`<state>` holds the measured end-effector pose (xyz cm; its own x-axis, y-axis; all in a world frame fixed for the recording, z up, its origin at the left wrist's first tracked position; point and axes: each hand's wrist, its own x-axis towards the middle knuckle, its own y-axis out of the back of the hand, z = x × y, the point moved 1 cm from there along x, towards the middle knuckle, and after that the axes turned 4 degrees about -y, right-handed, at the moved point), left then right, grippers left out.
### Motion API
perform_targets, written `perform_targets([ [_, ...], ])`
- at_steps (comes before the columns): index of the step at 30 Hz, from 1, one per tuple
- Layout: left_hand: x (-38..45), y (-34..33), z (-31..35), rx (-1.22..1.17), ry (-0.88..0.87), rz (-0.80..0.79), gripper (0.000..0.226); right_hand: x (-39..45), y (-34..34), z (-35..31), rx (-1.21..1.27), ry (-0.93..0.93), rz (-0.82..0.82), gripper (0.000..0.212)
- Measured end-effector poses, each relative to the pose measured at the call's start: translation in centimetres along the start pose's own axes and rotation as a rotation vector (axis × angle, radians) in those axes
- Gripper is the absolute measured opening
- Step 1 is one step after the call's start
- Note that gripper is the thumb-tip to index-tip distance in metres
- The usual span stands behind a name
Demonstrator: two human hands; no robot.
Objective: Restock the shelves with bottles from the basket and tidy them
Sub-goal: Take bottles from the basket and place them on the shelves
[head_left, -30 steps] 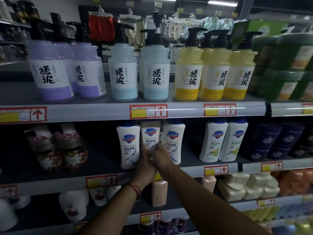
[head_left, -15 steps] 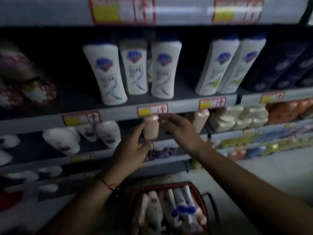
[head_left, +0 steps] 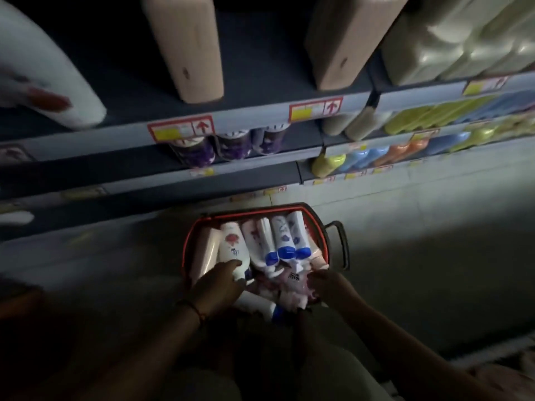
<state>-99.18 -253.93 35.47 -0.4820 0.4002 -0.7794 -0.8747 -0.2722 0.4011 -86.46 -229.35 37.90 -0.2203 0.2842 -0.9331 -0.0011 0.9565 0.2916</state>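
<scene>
A red-rimmed basket (head_left: 315, 219) stands on the floor below the shelves, packed with lying bottles. Among them are white bottles with blue caps (head_left: 285, 237) and a white bottle with a red flower print (head_left: 231, 246). My left hand (head_left: 215, 285) is at the basket's near left, thumb and fingers wrapped on the lower end of the flower-print bottle. My right hand (head_left: 328, 285) reaches into the near right, fingers down among pale pink and white bottles; its hold is hidden in the dark.
Above the basket run shelf edges with red price tags (head_left: 181, 130). Two pale pink bottles (head_left: 185, 47) stand on the top visible shelf, a white bottle (head_left: 49, 79) to their left, purple bottles (head_left: 231, 144) one shelf down. Light floor tiles (head_left: 419, 227) lie to the right.
My view dropped from the upper shelves to the floor. Both hands left the pink bottle on the shelf and went down into the basket.
</scene>
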Motion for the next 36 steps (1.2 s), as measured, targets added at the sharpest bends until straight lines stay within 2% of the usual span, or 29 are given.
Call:
perform_targets([
  [4,6.6,-4.6,0.7,-0.059,0.065,-0.036,0.056,6.1,-2.7,1.1,0.161,-0.187,-0.095,0.018],
  [10,14.6,-9.7,1.3,-0.059,0.106,-0.012,0.060,12.5,-6.2,-0.5,0.344,-0.210,-0.171,0.013],
  [13,17.4,-12.1,1.5,-0.137,0.125,0.002,0.074,14.4,-6.8,-0.9,0.388,-0.238,-0.179,0.019],
  [16,18.6,-13.7,1.4,-0.265,0.160,0.078,0.084,15.5,-6.8,-0.6,0.398,-0.230,-0.169,0.015],
  [19,19.4,-14.2,0.7,-0.381,0.213,0.109,0.085,15.8,-5.8,-0.6,0.402,-0.264,-0.142,0.011],
  [23,17.3,-11.4,1.8,-0.498,0.220,0.154,0.060,14.5,-3.7,-1.7,0.421,-0.280,-0.110,0.013],
  [25,15.3,-9.2,2.3,-0.545,0.198,0.191,0.069,13.4,-2.8,-2.6,0.446,-0.250,-0.097,0.019],
  [27,12.1,-6.1,3.2,-0.590,0.153,0.182,0.078,11.9,-2.1,-3.8,0.559,-0.245,-0.148,0.038],
  [30,6.4,-1.3,4.5,-0.511,-0.056,0.088,0.059,9.2,-1.2,-6.0,0.896,-0.269,-0.398,0.073],
  [32,2.2,2.3,5.5,-0.405,-0.230,0.089,0.054,6.6,-0.3,-7.9,1.097,-0.245,-0.555,0.089],
  [34,-1.4,5.9,6.7,-0.262,-0.404,0.138,0.054,2.8,1.0,-10.1,1.113,-0.133,-0.685,0.091],
  [36,-4.5,9.6,8.0,-0.147,-0.527,0.174,0.059,-1.8,2.5,-12.2,1.050,0.041,-0.805,0.085],
])
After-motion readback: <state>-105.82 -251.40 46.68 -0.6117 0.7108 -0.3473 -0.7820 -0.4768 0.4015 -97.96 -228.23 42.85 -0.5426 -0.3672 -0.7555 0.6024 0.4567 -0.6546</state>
